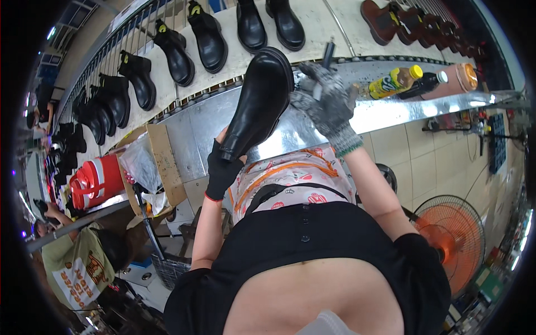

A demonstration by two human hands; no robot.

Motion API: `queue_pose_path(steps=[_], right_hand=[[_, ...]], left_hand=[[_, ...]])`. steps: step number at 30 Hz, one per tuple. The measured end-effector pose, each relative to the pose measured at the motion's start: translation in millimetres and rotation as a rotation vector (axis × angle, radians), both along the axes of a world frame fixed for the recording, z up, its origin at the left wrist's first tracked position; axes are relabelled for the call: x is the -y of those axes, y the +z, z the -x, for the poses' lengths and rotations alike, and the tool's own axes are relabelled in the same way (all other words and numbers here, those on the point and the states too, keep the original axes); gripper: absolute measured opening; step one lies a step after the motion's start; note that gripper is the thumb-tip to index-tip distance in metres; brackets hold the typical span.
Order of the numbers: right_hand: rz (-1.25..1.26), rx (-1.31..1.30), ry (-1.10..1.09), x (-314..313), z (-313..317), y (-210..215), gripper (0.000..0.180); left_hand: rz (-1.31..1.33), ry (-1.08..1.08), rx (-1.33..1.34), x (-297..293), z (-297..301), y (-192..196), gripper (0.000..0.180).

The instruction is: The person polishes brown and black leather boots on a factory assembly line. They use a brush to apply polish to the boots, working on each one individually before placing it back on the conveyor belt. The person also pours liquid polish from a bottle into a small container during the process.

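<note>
A black ankle boot [258, 100] is tilted over the metal ledge, its toe pointing away from me. My left hand [223, 172], in a black glove with bare fingertips, is closed around the boot's shaft opening at the near end. Beside the boot's right edge is my right hand [329, 103] in a grey knitted glove. Its fingers are curled around a slim pen-like tool [329, 53] with a dark upper end and a pale lower part. Whether the glove touches the boot's sole edge, I cannot tell.
More black boots [207, 40] and brown shoes [381, 21] stand along the white belt. Drink bottles [392, 82] rest on the metal ledge [195, 125] at right. Left are a cardboard box [166, 162], a red jug [96, 181] and another person [78, 262]. An orange fan [452, 237] stands right.
</note>
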State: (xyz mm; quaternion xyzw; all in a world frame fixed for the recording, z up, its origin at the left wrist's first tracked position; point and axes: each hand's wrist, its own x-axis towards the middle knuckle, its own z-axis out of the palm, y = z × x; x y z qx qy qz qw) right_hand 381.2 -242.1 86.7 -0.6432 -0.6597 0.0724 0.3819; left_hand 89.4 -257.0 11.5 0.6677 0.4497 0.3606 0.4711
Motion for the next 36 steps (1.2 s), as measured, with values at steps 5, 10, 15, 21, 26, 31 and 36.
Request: queue_pose_path(steps=[5, 10, 15, 21, 26, 31, 36], right_hand=[[0.066, -0.065, -0.127, 2.0, 12.1, 9.3, 0.066], [0.031, -0.168, -0.15, 0.3, 0.0, -14.3, 0.063], [-0.157, -0.315, 0.004, 26.6, -38.9, -42.2, 0.045], [0.305, -1.328, -0.18, 99.1, -28.4, -89.9, 0.048], [0.539, -1.378, -0.389, 108.9, -24.9, -71.4, 0.04], [0.39, -0.943, -0.331, 92.6, -29.2, -80.3, 0.037], [0.652, -1.015, -0.342, 88.2, -30.5, -84.3, 0.041]], left_hand=[[-0.101, 0.002, -0.218, 4.3, -16.5, 25.4, 0.07], [-0.257, 0.055, -0.216, -4.6, -29.5, 20.6, 0.059], [-0.012, 0.117, -0.075, -8.0, -31.5, 19.4, 0.056], [0.255, 0.075, 0.131, -5.3, -31.3, 36.3, 0.051], [0.337, 0.091, 0.211, -5.2, -35.2, 52.1, 0.048], [0.34, 0.131, 0.203, -5.6, -36.0, 56.5, 0.046], [0.324, 0.166, 0.126, -7.7, -32.6, 55.1, 0.045]])
